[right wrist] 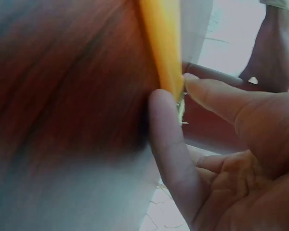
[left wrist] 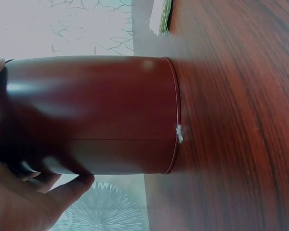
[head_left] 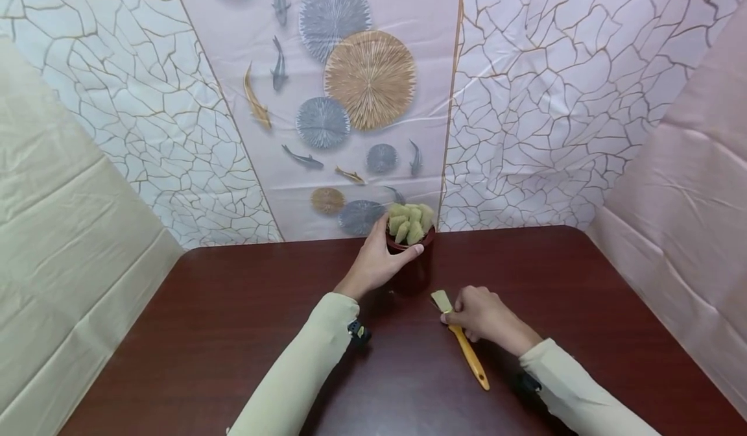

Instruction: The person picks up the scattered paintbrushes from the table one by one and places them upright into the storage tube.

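A dark red cylindrical pot (left wrist: 96,110) stands on the table near its back edge, with several pale bristle-like tufts (head_left: 408,222) sticking up from its mouth. My left hand (head_left: 376,257) holds it near the rim, fingers on the far left and thumb along the front. To the right and nearer, my right hand (head_left: 481,313) pinches a flat brush (head_left: 469,358) between thumb and finger, close to where its yellow handle meets the bristles. Those pale bristles point away, and the handle slants down toward the right. In the right wrist view the yellow handle (right wrist: 161,38) rises from the fingertips.
The reddish-brown wood table (head_left: 233,332) ends at a patterned backdrop (head_left: 525,98) close behind the pot. Pale cloth panels (head_left: 52,228) slope along both sides. A small white scrap (left wrist: 179,134) shows at the pot's base.
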Motion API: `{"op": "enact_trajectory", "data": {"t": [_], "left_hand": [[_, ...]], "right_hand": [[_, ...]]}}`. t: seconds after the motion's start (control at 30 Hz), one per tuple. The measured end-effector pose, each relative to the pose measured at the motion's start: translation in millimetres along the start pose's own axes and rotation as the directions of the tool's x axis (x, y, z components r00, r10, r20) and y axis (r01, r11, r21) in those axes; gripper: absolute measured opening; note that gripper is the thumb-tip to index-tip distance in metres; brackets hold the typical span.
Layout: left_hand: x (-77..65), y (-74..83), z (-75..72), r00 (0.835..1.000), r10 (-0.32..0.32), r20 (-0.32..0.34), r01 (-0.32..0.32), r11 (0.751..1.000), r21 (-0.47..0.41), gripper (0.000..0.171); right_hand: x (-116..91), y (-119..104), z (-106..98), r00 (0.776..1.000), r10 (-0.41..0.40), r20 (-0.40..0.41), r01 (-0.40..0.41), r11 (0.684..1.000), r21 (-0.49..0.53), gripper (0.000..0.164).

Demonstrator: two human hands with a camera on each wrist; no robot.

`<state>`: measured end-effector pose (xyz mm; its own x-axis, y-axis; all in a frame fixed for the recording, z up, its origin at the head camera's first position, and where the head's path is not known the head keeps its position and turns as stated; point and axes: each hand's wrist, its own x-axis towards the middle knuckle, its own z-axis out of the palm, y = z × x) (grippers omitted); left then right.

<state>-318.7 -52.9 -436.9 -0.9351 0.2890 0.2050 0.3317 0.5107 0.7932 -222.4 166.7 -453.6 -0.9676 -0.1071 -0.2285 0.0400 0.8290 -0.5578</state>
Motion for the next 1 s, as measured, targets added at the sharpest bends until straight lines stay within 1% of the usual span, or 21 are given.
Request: {"op": "enact_trajectory", "data": {"t": [0.07, 0.2, 0.33, 0.5, 0.6, 0.73, 0.83, 0.9, 1.0], "left_hand": [[-0.2, 0.1, 0.2, 1.000, -0.007, 0.003, 0.007, 1.000, -0.001, 0.112], [-0.8, 0.4, -0.1, 1.000, -0.008, 0.003, 0.008, 1.000, -0.011, 0.112], [-1.4, 0.2, 0.0, 1.000, -0.008, -0.001, 0.008, 1.000, -0.020, 0.112], [-1.6, -0.2, 0.8, 1.000, -0.006, -0.005, 0.006, 1.000, -0.027, 0.111], [-1.2, 0.3, 1.3, 1.000, -0.005, -0.006, 0.004, 1.000, -0.023, 0.111], [-1.3, 0.0, 1.5, 1.000, -0.009, -0.006, 0.009, 1.000, -0.011, 0.111], [-2.1, -0.8, 1.4, 1.000, -0.009, -0.008, 0.009, 1.000, -0.013, 0.110], [-2.2, -0.7, 1.6, 1.000, -0.009, -0.009, 0.008, 1.000, -0.020, 0.110], [-2.8, -0.2, 1.9, 1.000, -0.010, -0.010, 0.009, 1.000, -0.023, 0.110]], "right_hand": [[4, -1, 1, 1.000, 0.009, 0.012, -0.009, 1.000, 0.001, 0.045], [10, -3, 3, 0.999, 0.016, 0.033, -0.016, 1.000, 0.024, 0.041], [13, 0, 4, 0.998, 0.013, 0.056, -0.016, 0.998, 0.063, 0.034], [14, 6, 1, 0.999, 0.004, 0.051, -0.010, 0.992, 0.129, 0.030], [12, 8, -9, 0.999, -0.020, 0.024, 0.016, 0.983, 0.181, 0.024], [5, 1, -32, 0.995, -0.096, -0.034, 0.101, 0.972, 0.214, 0.018], [-2, -11, -54, 0.979, -0.173, -0.110, 0.193, 0.959, 0.208, 0.018], [-7, -20, -70, 0.959, -0.224, -0.177, 0.256, 0.947, 0.193, 0.018], [-14, -36, -92, 0.919, -0.290, -0.267, 0.342, 0.923, 0.176, 0.019]]}}
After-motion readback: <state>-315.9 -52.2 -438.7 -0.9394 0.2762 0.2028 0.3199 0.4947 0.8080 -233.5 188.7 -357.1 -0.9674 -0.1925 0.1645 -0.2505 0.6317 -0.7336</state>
